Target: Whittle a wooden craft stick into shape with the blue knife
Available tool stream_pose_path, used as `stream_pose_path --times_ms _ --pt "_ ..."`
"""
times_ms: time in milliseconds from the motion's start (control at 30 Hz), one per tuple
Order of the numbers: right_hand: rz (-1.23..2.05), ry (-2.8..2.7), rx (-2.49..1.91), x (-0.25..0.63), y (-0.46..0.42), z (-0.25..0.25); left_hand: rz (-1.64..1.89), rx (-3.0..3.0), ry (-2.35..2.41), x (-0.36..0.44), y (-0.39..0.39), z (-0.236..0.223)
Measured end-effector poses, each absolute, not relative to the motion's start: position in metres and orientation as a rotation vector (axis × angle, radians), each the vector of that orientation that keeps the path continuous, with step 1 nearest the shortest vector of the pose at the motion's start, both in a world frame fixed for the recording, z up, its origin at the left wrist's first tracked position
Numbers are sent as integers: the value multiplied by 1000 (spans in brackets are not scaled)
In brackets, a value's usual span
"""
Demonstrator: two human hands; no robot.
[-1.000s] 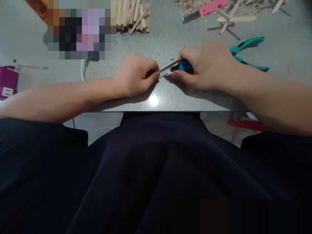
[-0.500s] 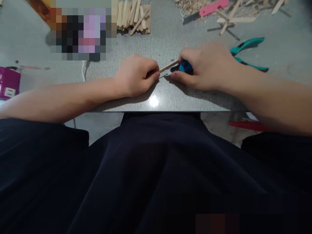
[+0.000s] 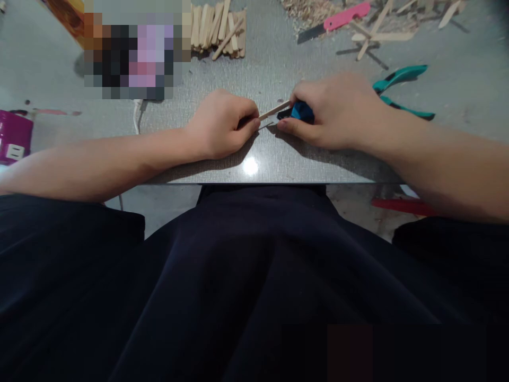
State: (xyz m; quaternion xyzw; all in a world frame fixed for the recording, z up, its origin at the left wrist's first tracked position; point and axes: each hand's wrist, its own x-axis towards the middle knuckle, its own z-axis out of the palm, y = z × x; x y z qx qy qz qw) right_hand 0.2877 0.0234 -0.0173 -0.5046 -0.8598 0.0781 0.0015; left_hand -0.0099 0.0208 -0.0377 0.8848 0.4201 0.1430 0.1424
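My left hand (image 3: 225, 124) is closed, with thumb and fingers pinching one end of a thin wooden craft stick (image 3: 274, 110). The stick slants up to the right, just above the table. Closed around a blue-and-black utility knife (image 3: 302, 112) is my right hand (image 3: 334, 109), its fingertips touching the stick's other end. The knife's short blade points left, close under the stick; whether it touches the wood I cannot tell. Part of the knife's handle is hidden in my palm.
Behind my hands lies a pile of craft sticks (image 3: 218, 32). A pink-handled saw (image 3: 345, 17) rests by wood shavings (image 3: 300, 13) and crossed sticks (image 3: 376, 37). Teal pliers (image 3: 401, 79) lie beyond my right wrist. At far left stands a purple container (image 3: 16, 138). The table edge (image 3: 262, 183) runs near me.
The view has shifted very slightly. Both hands keep their hold on the stick and the knife, with hardly any movement; the knife has edged a little left.
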Motion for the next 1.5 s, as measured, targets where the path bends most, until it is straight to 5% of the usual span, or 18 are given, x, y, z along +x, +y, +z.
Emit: stream_pose_path --times_ms 1500 --pt "255 -2621 -1656 281 12 -5 460 2484 1168 -13 24 -39"
